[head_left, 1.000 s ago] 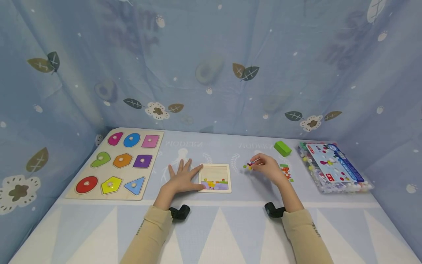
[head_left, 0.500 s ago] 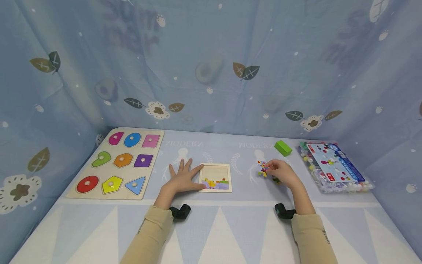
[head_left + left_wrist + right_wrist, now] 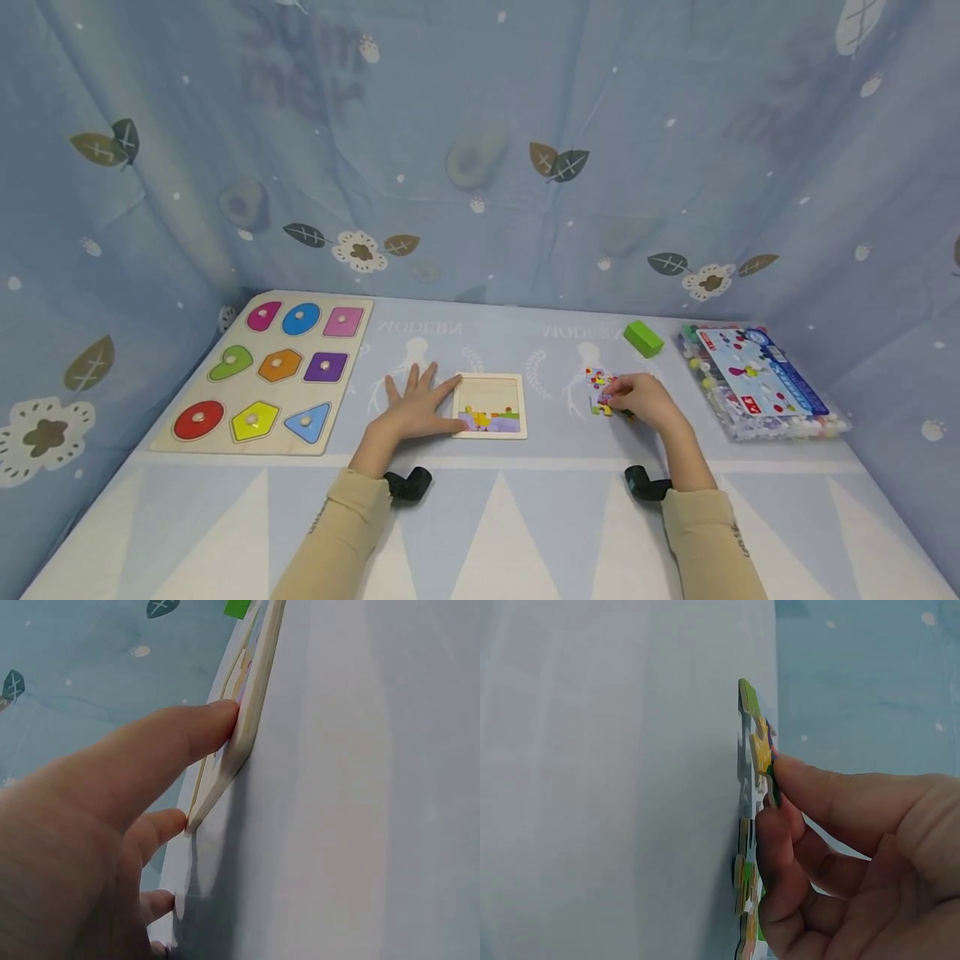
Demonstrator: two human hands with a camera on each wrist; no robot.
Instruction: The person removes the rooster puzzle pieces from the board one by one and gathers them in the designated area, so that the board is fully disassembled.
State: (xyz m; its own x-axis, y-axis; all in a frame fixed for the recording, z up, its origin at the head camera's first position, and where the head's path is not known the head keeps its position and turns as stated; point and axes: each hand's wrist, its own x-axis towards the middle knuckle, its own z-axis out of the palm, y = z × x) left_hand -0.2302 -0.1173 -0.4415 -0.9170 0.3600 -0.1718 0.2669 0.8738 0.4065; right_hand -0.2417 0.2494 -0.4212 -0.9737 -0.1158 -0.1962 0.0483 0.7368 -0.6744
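My left hand (image 3: 412, 410) lies with its fingers spread. Its thumb and index fingertip touch the left side of a shallow wooden puzzle tray (image 3: 487, 388), whose lower part holds a strip of fitted picture pieces (image 3: 491, 421). In the left wrist view the thumb presses on the rim of the tray (image 3: 251, 727). To the right of the tray, my right hand (image 3: 647, 402) pinches a colourful jigsaw piece (image 3: 763, 750) between thumb and fingers, close over the table. More jigsaw pieces (image 3: 746, 889) lie below the fingers in the right wrist view, partly hidden by the hand.
A wooden board (image 3: 285, 392) with knobbed shapes lies at the left. Behind my right hand sits a green block (image 3: 643, 338). A clear case of beads (image 3: 757, 375) with a printed card is at the far right. A patterned curtain (image 3: 480, 167) hangs behind the table.
My right hand has moved right and slightly toward me with the jigsaw piece, now over the loose pieces it left visible earlier. My left hand stays on the tray.
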